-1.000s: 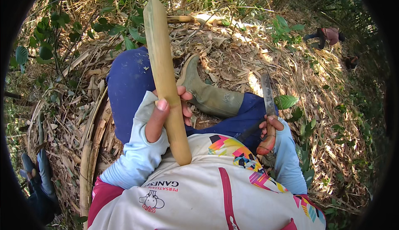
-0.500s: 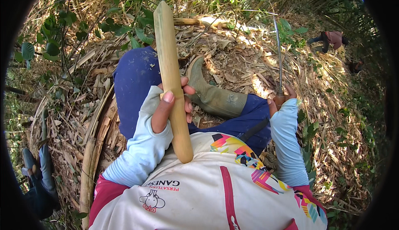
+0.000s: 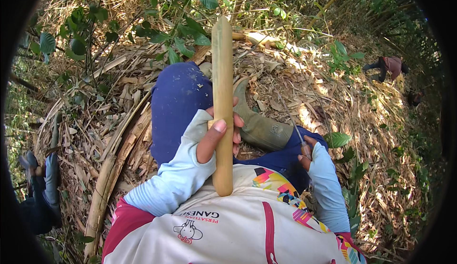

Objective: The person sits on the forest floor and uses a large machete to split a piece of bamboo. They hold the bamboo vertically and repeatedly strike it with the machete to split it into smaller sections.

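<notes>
My left hand (image 3: 215,137) is closed round the middle of a smooth, pale yellow-brown piece of bamboo (image 3: 223,83), its thumb lying along the near side. The piece stands nearly upright in the view, with a ridge at mid-length, a tapered top and a rounded lower end close to my shirt. Over my bent leg, my right hand (image 3: 307,154) grips the brown handle of a thin-bladed knife (image 3: 294,126). Its narrow blade slants up and to the left, apart from the bamboo, and its far end is hard to make out.
A rubber boot (image 3: 264,126) lies beyond the bamboo. Dry leaves and husks (image 3: 285,78) cover the ground. A long split stem (image 3: 108,178) runs along the left. Green plants (image 3: 181,40) grow in front. Other people (image 3: 40,192) are at the far left and upper right (image 3: 391,67).
The bamboo has shifted right in view and stands straighter. My right hand has come lower and slightly left, and the knife blade now leans left instead of pointing nearly straight up.
</notes>
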{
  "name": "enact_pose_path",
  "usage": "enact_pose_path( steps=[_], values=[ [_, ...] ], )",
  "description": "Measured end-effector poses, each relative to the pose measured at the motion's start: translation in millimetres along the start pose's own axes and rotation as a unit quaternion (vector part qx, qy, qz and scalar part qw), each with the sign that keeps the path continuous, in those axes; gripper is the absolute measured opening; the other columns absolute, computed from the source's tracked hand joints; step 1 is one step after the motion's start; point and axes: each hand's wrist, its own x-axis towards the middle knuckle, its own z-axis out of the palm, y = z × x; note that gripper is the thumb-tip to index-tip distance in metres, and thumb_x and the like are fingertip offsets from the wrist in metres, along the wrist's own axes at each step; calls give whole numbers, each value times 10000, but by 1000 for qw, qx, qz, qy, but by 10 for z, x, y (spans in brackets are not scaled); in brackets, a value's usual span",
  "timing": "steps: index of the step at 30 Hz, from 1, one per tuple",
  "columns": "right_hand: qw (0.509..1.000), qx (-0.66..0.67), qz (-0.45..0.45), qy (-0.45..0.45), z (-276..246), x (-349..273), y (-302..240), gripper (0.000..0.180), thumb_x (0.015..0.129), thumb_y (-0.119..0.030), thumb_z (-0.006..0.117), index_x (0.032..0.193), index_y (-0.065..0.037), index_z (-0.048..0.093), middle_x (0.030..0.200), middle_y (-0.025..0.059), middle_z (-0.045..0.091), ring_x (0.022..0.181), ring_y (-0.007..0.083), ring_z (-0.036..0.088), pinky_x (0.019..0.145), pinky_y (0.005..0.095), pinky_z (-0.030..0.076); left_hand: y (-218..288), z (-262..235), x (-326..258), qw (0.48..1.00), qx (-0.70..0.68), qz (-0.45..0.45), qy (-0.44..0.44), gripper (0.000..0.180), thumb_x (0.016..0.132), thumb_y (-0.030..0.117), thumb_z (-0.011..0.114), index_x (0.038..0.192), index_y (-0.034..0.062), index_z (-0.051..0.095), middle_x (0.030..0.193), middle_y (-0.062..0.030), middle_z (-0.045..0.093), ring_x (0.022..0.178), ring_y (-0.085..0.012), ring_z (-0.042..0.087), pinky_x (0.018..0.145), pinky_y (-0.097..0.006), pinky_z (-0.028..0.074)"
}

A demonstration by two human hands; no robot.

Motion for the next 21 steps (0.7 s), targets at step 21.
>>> enact_pose_path(
  steps=[21],
  values=[
    [945, 286, -48, 148, -88, 348, -844, 357, 816, -74, 738, 1112, -6, 549, 712, 23, 560, 528, 89, 529, 482, 241, 438, 272, 22, 138, 994, -78, -64, -40, 409, 788, 66, 510, 1167, -45, 401, 1014, -178, 561, 789, -249, 621, 681, -381, 576]
  ],
)
